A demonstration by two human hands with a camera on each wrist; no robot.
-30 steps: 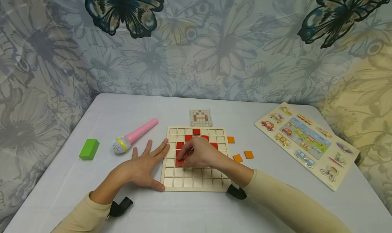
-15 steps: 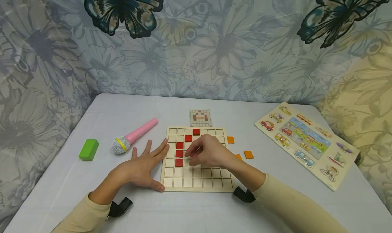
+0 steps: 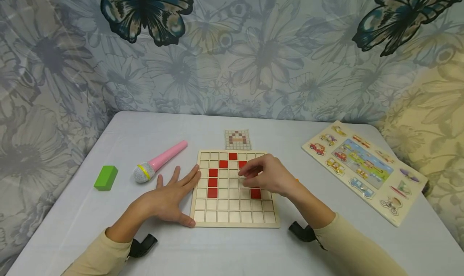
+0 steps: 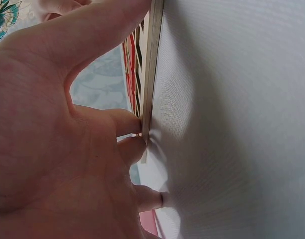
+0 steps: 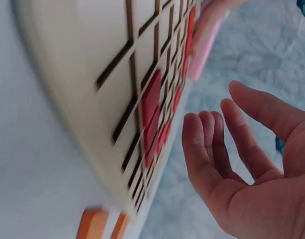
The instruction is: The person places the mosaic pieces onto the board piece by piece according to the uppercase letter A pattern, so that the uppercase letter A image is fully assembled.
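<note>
A wooden grid board [image 3: 235, 217] lies on the white table, with several red square tiles [image 3: 212, 182] set in its cells. My left hand [image 3: 170, 199] is spread flat at the board's left side, thumb and fingertips at its edge. In the left wrist view its thumb and fingers meet the board's rim [image 4: 151, 74]. My right hand [image 3: 270, 173] hovers over the board's right part, covering some cells. The right wrist view shows its fingers [image 5: 195, 144] loosely bent with nothing between them. Orange tiles [image 5: 92, 224] lie beside the board, mostly hidden by the right hand in the head view.
Behind the board lies a small pattern card [image 3: 237, 140]. A pink toy microphone [image 3: 168, 155] and a green block [image 3: 106, 177] are on the left. A picture puzzle board [image 3: 362, 171] with vehicle pieces lies at the right. A patterned cloth [image 3: 253, 66] hangs behind.
My right hand has lifted from the left column of red tiles and shifted right across the board, uncovering those tiles and a red tile lower right. My left hand has stayed put.
</note>
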